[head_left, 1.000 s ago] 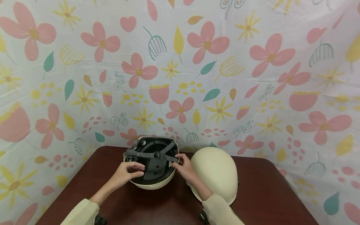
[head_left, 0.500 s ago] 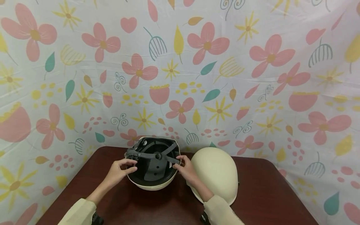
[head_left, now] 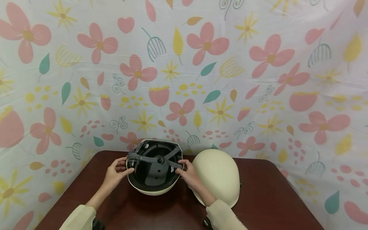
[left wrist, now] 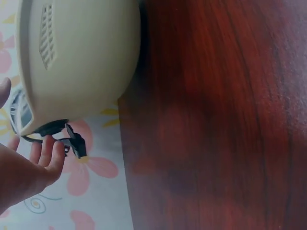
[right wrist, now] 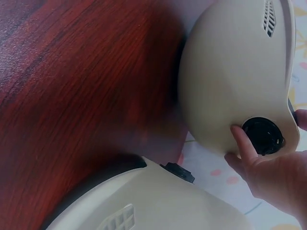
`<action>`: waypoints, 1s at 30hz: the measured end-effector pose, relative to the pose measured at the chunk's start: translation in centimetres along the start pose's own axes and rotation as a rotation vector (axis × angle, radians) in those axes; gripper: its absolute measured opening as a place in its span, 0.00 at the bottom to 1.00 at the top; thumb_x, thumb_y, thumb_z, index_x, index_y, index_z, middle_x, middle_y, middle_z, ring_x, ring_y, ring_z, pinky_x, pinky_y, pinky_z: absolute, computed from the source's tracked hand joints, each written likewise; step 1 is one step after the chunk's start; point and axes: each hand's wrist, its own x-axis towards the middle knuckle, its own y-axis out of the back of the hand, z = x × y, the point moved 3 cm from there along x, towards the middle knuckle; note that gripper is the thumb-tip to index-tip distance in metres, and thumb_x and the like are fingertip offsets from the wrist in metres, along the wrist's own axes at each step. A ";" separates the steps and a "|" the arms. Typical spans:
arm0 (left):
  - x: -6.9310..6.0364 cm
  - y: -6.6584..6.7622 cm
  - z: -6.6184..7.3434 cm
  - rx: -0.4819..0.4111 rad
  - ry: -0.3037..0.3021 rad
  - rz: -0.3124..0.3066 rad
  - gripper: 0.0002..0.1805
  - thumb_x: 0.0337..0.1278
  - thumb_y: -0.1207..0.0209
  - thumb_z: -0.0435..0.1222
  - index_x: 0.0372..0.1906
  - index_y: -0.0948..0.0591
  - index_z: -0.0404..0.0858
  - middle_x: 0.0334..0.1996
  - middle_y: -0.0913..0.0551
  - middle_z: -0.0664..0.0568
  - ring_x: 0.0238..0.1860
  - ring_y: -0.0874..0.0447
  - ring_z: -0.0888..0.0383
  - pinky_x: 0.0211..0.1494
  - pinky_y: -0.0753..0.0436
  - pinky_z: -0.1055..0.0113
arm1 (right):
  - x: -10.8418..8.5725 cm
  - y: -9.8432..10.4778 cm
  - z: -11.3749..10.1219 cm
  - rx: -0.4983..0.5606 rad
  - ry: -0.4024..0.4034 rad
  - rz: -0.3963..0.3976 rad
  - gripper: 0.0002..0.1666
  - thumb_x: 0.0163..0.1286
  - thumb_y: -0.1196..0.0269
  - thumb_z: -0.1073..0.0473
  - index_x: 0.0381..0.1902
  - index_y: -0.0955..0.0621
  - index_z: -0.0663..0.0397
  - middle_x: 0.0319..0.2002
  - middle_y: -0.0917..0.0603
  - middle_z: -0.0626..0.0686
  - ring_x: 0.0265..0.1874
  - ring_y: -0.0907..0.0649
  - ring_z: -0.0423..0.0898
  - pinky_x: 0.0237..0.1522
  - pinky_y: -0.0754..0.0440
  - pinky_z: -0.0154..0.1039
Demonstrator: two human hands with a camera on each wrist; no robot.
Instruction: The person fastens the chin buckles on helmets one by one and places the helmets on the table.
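Note:
A cream helmet (head_left: 155,192) lies upside down on the table, its black lining and grey straps (head_left: 149,159) facing up. My right hand (head_left: 189,175) grips its right rim; in the right wrist view that hand's (right wrist: 273,179) fingers lie on the shell (right wrist: 225,81) beside a round black part (right wrist: 263,136). At the left rim is my left hand (head_left: 112,175), thumb at the inner edge and fingers outside. The left wrist view shows this hand (left wrist: 29,167) with curved fingers by a black buckle (left wrist: 76,143) under the shell (left wrist: 81,62).
A second cream helmet (head_left: 217,175) rests dome up on the dark red table (head_left: 267,191), just right of the first, close to my right forearm. Behind the table hangs a white cloth (head_left: 178,76) printed with flowers.
My left hand has moved left, from over the helmet's inside to its left rim. My right hand has stayed at the right rim. The head view has shifted slightly.

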 end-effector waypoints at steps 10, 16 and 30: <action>-0.2 -0.4 -0.5 -0.098 0.036 -0.082 0.39 0.59 0.35 0.33 0.73 0.41 0.39 0.63 0.34 0.33 0.55 0.20 0.39 0.42 0.17 0.70 | 0.3 -0.3 0.4 0.029 -0.003 0.000 0.28 0.60 0.41 0.67 0.59 0.30 0.71 0.55 0.27 0.67 0.41 0.18 0.44 0.36 0.15 0.45; -0.2 -0.7 -0.5 -0.182 0.069 -0.125 0.41 0.62 0.38 0.31 0.75 0.47 0.41 0.68 0.40 0.31 0.57 0.21 0.36 0.40 0.14 0.65 | 0.3 -0.2 0.0 -0.004 0.021 0.010 0.30 0.58 0.40 0.67 0.60 0.29 0.68 0.55 0.27 0.67 0.42 0.19 0.48 0.35 0.19 0.39; -1.0 -1.3 -0.5 -0.213 0.069 -0.123 0.42 0.60 0.38 0.29 0.75 0.46 0.41 0.68 0.39 0.33 0.50 0.16 0.51 0.40 0.14 0.67 | 1.5 -0.4 -4.1 -0.158 0.208 0.075 0.23 0.67 0.39 0.63 0.60 0.25 0.58 0.63 0.28 0.62 0.65 0.30 0.62 0.66 0.35 0.61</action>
